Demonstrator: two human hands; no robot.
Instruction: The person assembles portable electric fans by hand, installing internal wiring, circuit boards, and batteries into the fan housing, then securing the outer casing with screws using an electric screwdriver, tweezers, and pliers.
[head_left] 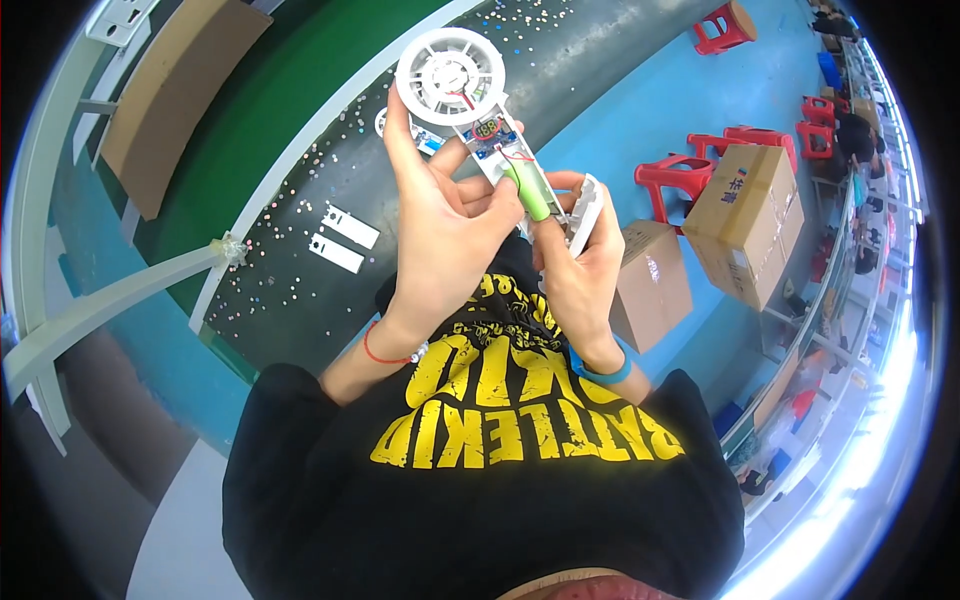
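A white handheld fan [452, 78] with a round slotted head and an opened handle is held up in front of me. Inside the handle sit a small circuit board [487, 137] with thin red wires and a green cylindrical battery [530, 192]. My left hand [440, 210] grips the fan, its thumb pressed near the battery and a finger up along the round head. My right hand [582, 255] pinches a white plastic cover piece [587, 216] beside the handle's lower end. Behind my left fingers, another white part with blue [428, 141] shows partly.
Two white flat plastic pieces [344, 238] lie on the dark speckled bench surface [290, 285] to the left. Cardboard boxes [748, 225] and red plastic stools [672, 185] stand on the blue floor at right. A pale metal frame [130, 310] crosses the left side. People sit along the far right.
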